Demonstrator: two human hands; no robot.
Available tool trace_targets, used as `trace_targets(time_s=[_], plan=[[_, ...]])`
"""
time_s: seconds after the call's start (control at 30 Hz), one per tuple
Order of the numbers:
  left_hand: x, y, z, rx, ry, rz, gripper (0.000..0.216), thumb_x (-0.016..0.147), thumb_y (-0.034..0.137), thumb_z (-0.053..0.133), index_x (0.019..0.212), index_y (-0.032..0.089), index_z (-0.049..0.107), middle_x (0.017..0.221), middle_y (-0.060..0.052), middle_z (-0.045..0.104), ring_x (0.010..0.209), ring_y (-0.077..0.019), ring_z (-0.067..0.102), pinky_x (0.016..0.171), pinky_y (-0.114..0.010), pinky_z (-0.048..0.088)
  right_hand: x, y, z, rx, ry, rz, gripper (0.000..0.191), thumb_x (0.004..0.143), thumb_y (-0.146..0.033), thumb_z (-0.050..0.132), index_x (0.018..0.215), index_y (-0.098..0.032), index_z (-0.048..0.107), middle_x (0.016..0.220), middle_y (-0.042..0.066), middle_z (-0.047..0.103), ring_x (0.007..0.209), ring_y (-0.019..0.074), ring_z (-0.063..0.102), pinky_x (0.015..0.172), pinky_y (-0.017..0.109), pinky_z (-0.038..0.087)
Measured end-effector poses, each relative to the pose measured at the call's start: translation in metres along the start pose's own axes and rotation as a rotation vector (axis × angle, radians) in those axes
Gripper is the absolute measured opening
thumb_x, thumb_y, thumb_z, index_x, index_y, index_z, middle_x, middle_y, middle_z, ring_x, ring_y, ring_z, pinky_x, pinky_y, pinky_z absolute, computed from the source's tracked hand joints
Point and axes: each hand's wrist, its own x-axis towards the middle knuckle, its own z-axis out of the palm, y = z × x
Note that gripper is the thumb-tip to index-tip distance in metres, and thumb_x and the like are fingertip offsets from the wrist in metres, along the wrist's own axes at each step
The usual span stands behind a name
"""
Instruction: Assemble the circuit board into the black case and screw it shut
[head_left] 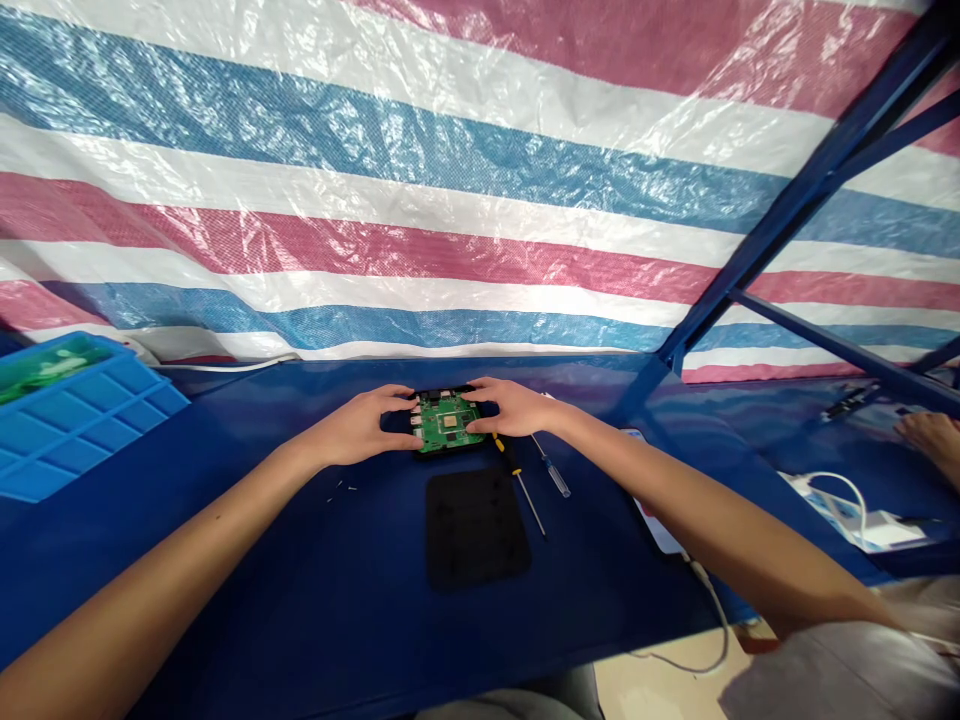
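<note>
A green circuit board (442,422) lies in a black case shell at the back middle of the blue table (225,560). My left hand (367,425) grips the shell's left side, fingers curled over the board's edge. My right hand (506,408) holds the right side the same way. In front of them lies a flat black cover (474,528). Two screwdrivers rest just right of the board: one with a black and yellow handle (517,480) and one with a clear handle (553,470). A few tiny screws (341,488) lie to the left.
A light blue compartment tray (71,415) sits at the far left. A striped tarp hangs behind the table. A blue metal frame (787,220) rises at right. Another person's hand (934,440) works at the far right, near white cables and a white device (862,520).
</note>
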Motion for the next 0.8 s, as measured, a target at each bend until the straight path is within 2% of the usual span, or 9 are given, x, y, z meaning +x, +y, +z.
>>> trace_targets(time_s=[0.1, 0.17, 0.23, 0.3, 0.5, 0.67, 0.73, 0.8], plan=[[-0.002, -0.001, 0.002, -0.026, 0.031, 0.003, 0.08, 0.068, 0.074, 0.069, 0.132, 0.027, 0.063, 0.147, -0.008, 0.054, 0.131, -0.0325, 0.053, 0.111, -0.042, 0.041, -0.002, 0.0, -0.002, 0.008, 0.028, 0.017, 0.072, 0.077, -0.056, 0.073, 0.138, -0.023, 0.055, 0.153, 0.011, 0.044, 0.137, 0.0365, 0.046, 0.109, 0.048, 0.043], [-0.003, -0.003, 0.004, -0.043, 0.073, -0.006, 0.084, 0.067, 0.075, 0.069, 0.133, 0.025, 0.062, 0.14, -0.009, 0.059, 0.125, -0.0319, 0.057, 0.107, -0.041, 0.045, -0.002, 0.0, -0.003, 0.016, 0.059, 0.043, 0.071, 0.076, -0.055, 0.074, 0.134, -0.019, 0.056, 0.141, 0.014, 0.055, 0.124, 0.0339, 0.056, 0.1, 0.045, 0.048], [-0.004, -0.004, 0.005, -0.053, 0.111, -0.01, 0.079, 0.068, 0.077, 0.066, 0.125, 0.023, 0.067, 0.132, -0.009, 0.065, 0.117, -0.0313, 0.063, 0.101, -0.04, 0.049, -0.003, -0.001, -0.003, 0.026, 0.084, 0.08, 0.063, 0.078, -0.052, 0.073, 0.127, -0.015, 0.058, 0.122, 0.015, 0.065, 0.109, 0.0304, 0.064, 0.09, 0.041, 0.052], [-0.003, -0.004, 0.006, -0.051, 0.122, 0.006, 0.07, 0.07, 0.076, 0.065, 0.116, 0.024, 0.073, 0.127, -0.007, 0.067, 0.113, -0.03, 0.065, 0.099, -0.037, 0.05, -0.003, 0.0, -0.003, 0.041, 0.099, 0.115, 0.054, 0.082, -0.046, 0.071, 0.123, -0.014, 0.059, 0.109, 0.013, 0.069, 0.098, 0.0265, 0.067, 0.083, 0.037, 0.053], [-0.005, 0.006, 0.005, -0.002, 0.086, 0.054, 0.061, 0.075, 0.069, 0.065, 0.12, 0.028, 0.072, 0.127, -0.005, 0.065, 0.116, -0.0294, 0.062, 0.104, -0.036, 0.044, -0.002, 0.001, -0.003, 0.106, 0.109, 0.162, 0.041, 0.084, -0.035, 0.07, 0.118, -0.015, 0.058, 0.111, 0.011, 0.068, 0.095, 0.0213, 0.068, 0.079, 0.03, 0.053], [-0.007, 0.014, 0.001, -0.006, 0.057, 0.002, 0.054, 0.074, 0.065, 0.068, 0.115, 0.03, 0.073, 0.134, -0.004, 0.062, 0.119, -0.0319, 0.06, 0.106, -0.04, 0.042, -0.002, -0.002, -0.004, 0.132, 0.094, 0.193, 0.054, 0.074, -0.037, 0.08, 0.118, -0.015, 0.057, 0.111, 0.012, 0.068, 0.092, 0.0233, 0.068, 0.074, 0.03, 0.052], [-0.006, 0.013, 0.002, -0.044, 0.053, -0.047, 0.058, 0.07, 0.067, 0.069, 0.115, 0.029, 0.072, 0.13, -0.005, 0.064, 0.113, -0.0304, 0.062, 0.102, -0.039, 0.046, -0.002, -0.002, -0.004, 0.144, 0.091, 0.218, 0.06, 0.072, -0.039, 0.081, 0.121, -0.016, 0.055, 0.111, 0.012, 0.069, 0.093, 0.0244, 0.068, 0.074, 0.03, 0.053], [-0.004, 0.01, 0.004, -0.098, 0.057, -0.135, 0.072, 0.067, 0.07, 0.07, 0.122, 0.024, 0.068, 0.118, -0.008, 0.069, 0.1, -0.0283, 0.067, 0.089, -0.038, 0.053, -0.002, -0.002, -0.005, 0.16, 0.085, 0.25, 0.064, 0.073, -0.043, 0.08, 0.125, -0.016, 0.053, 0.108, 0.011, 0.07, 0.092, 0.0252, 0.069, 0.071, 0.031, 0.053]])
